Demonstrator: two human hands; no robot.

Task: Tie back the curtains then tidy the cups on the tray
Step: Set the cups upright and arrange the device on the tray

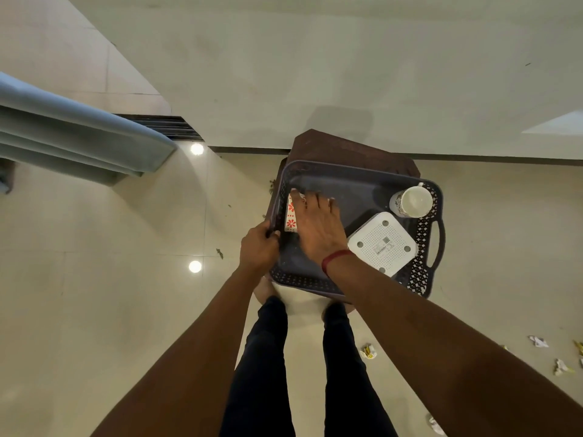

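the grey curtain (79, 134) hangs at ten o'clock in the view, well apart from the work. the tray (347, 168) sits on a brown stool (340, 146) and overhangs it toward six o'clock. inside it, a white box (383, 242) lies at four o'clock and a pale cup (411, 201) stands at two o'clock. a flowered cup (291, 216) lies at nine o'clock, against the wall. the left hand (258, 247) is clenched on the tray's nine o'clock rim, just beside that cup. the right hand (315, 225) is spread over the flowered cup, touching it, but i cannot tell if the fingers close round it. a downward push on the overhanging side would likely tip the tray, sliding the box into the cups.
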